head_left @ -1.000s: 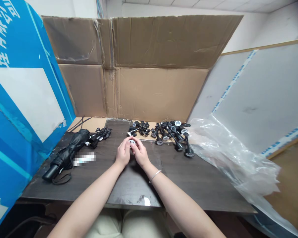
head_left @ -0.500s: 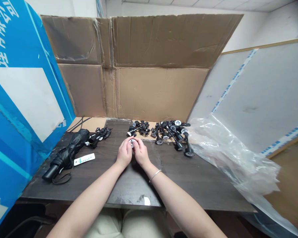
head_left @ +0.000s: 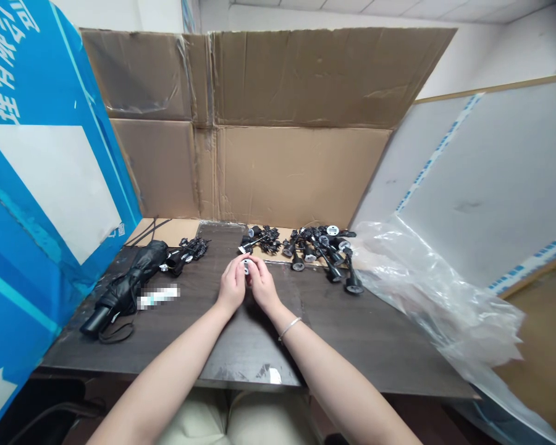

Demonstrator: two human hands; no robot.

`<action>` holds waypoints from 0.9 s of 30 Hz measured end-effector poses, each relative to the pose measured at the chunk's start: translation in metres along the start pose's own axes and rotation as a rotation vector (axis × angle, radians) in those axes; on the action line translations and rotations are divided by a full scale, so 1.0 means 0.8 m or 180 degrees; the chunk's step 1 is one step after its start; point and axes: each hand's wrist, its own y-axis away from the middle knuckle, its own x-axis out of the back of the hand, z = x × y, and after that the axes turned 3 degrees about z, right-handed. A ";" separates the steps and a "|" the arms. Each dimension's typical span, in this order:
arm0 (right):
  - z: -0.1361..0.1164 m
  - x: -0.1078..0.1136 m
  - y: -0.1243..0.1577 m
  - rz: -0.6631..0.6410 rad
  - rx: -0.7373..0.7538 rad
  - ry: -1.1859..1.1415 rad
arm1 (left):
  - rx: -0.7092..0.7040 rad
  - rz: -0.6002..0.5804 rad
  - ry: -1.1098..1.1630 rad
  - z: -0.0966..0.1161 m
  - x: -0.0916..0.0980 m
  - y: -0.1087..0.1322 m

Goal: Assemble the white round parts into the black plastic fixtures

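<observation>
Above the middle of the table, my left hand [head_left: 232,285] and my right hand [head_left: 262,284] are closed together around a small piece with a round white face and dark marks [head_left: 246,266]. Most of this piece is hidden by my fingers, so its full shape cannot be made out. Just behind my hands lies a pile of small black spiky parts [head_left: 266,240]. To the right of it is a heap of black funnel-shaped pieces with round pale faces [head_left: 336,247], one of which [head_left: 353,281] lies nearest the front.
A folded black umbrella [head_left: 125,290] with a wrist strap and a blurred label [head_left: 158,297] lies on the left of the dark table [head_left: 361,346]. Behind it are more black parts [head_left: 185,254]. Cardboard [head_left: 301,173] stands at the back; clear plastic sheeting [head_left: 445,303] drapes the right edge.
The fingers have shifted slightly around the small round-faced piece, with both hands staying in the same place. Nothing on the table has visibly moved.
</observation>
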 end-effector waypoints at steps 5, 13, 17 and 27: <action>0.005 0.001 -0.005 -0.0288 -0.0564 -0.0763 | 0.0371 -0.0010 0.0211 0.000 0.002 0.000; 0.001 0.008 -0.011 -0.0410 -0.0874 -0.0814 | 0.0365 -0.0071 0.0168 0.001 0.009 -0.005; 0.000 0.007 -0.008 -0.0431 -0.0660 -0.0733 | 0.0286 -0.0027 0.0158 0.003 0.008 -0.005; -0.003 -0.004 0.005 0.0228 0.0153 0.0072 | -0.0089 0.0131 -0.0068 0.006 -0.001 0.001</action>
